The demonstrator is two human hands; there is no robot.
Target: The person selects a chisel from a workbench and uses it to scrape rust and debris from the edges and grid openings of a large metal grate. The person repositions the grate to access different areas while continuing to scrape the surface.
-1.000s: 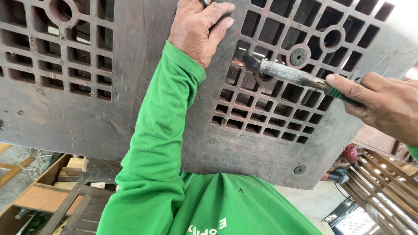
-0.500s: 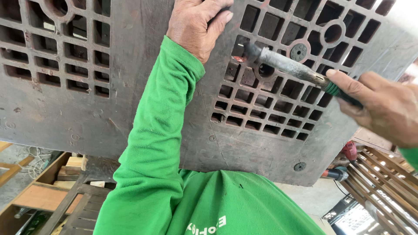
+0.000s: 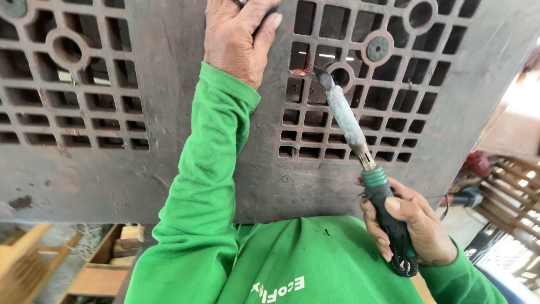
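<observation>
Head view: a large dark grey plastic panel with square grid openings and round holes (image 3: 169, 163) fills the upper two thirds of the frame, tilted up in front of the wearer. At lower left, behind the panel's bottom edge, an open wooden crate (image 3: 104, 276) holds small pale wooden blocks (image 3: 128, 241). Slatted wooden frames (image 3: 509, 197) stand at the right edge, with a red tool (image 3: 477, 164) beside them, partly blurred. The left hand (image 3: 239, 36) lies at top centre, palm flat against the solid strip between the panel's two grid sections, its fingers close together and curling over the upper rim out of frame; the thumb rests beside a grid opening. Its bright green long sleeve (image 3: 194, 208) runs down the middle of the frame, crossing in front of the panel. The right hand (image 3: 408, 228), at lower right, is wrapped in a closed fist around the dark green and black handle of a soldering iron with a grey, crusted metal shaft (image 3: 351, 129). The shaft slants up and to the left, and its blackened tip touches a grid bar just left of a round hole, next to a small reddish-brown mark (image 3: 301, 71) on the plastic. A coiled black cord hangs under the fist.
</observation>
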